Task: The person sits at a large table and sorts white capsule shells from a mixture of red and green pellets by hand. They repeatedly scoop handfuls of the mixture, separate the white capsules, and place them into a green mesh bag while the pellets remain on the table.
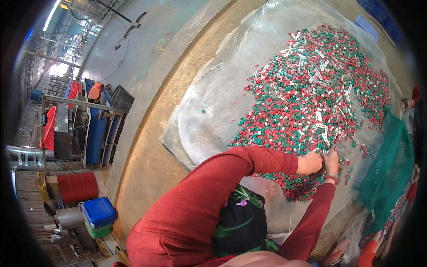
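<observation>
And here I am, left hand (310,163) and right hand (331,162) side by side at the pile (289,107), barely a gap between the 2! Straight ahead, pellets block any low slide, with white strips (324,132) sticking up among them. Wide room out left, over bare sheet (204,115), but my own left sleeve (249,162) bars the near way there. On my right, a narrow lane with strays, then the green net (387,164) walls it off!
</observation>
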Tool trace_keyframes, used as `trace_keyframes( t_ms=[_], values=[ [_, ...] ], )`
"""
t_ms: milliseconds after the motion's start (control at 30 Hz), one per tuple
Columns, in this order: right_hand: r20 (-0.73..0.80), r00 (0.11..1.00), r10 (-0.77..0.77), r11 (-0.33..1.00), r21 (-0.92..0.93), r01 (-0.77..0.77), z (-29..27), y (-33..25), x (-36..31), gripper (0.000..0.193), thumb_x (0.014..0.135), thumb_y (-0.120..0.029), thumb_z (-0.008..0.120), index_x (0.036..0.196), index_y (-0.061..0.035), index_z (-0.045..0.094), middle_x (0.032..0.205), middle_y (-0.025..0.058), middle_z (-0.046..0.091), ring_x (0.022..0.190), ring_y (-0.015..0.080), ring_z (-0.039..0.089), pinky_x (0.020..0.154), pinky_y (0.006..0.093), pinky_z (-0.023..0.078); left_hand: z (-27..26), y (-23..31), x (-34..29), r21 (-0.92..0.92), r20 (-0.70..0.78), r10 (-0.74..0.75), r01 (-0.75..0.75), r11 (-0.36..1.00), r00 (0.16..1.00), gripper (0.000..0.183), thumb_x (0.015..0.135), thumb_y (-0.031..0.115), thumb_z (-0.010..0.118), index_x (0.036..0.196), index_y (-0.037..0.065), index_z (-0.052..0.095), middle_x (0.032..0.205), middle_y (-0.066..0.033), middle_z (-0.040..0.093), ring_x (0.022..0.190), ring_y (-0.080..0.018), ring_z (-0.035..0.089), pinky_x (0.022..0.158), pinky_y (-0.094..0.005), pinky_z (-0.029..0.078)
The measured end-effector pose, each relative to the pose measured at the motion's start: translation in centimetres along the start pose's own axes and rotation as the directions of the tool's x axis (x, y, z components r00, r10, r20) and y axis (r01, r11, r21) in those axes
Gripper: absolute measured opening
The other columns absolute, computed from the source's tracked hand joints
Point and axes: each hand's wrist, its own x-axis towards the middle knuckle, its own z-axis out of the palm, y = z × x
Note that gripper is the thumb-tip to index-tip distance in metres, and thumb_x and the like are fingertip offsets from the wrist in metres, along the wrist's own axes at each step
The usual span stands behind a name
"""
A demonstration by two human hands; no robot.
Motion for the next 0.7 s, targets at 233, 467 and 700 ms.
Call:
trace_keyframes(
  t_ms=[233,467,700],
  values=[
    [0.034,0.992,0.118,0.332,0.941,-0.071,-0.2,-1.2,-4.0,0.01,0.085,-0.012,0.061,0.083,-0.0038,0.056,0.073,0.0008,0.054,0.063,0.0138,0.049,0.056,0.0307,0.039,-4.5,-3.1,-1.6,-0.395,0.253,-0.048,0.149,0.907,0.966,0.028,0.078,0.028,0.057,0.08,0.0,0.063,0.073,-0.0168,0.064,0.07,-0.0351,0.063,0.061,-0.0421,0.05],
    [-0.089,0.985,0.147,-0.465,0.873,0.149,-4.0,-1.6,-13.4,0.016,0.087,-0.011,0.06,0.101,-0.0052,0.055,0.085,0.0054,0.055,0.08,0.0173,0.052,0.068,0.0321,0.043,-12.6,-7.3,-3.7,-0.911,0.346,0.081,0.355,-0.211,0.935,0.019,0.081,0.019,0.044,0.081,0.002,0.054,0.068,-0.0051,0.053,0.047,-0.0062,0.042,0.035,-0.0207,0.028],
    [0.042,0.984,0.171,-0.358,0.934,0.022,-0.5,-5.5,-23.7,0.028,0.089,-0.009,0.056,0.115,-0.0059,0.047,0.087,0.0104,0.057,0.077,0.0194,0.058,0.063,0.0314,0.05,-9.7,-2.0,0.4,-0.323,0.253,0.103,-0.016,0.946,0.962,0.039,0.078,0.037,0.066,0.096,0.002,0.062,0.081,-0.0148,0.065,0.078,-0.0333,0.064,0.069,-0.043,0.048]
  ],
)
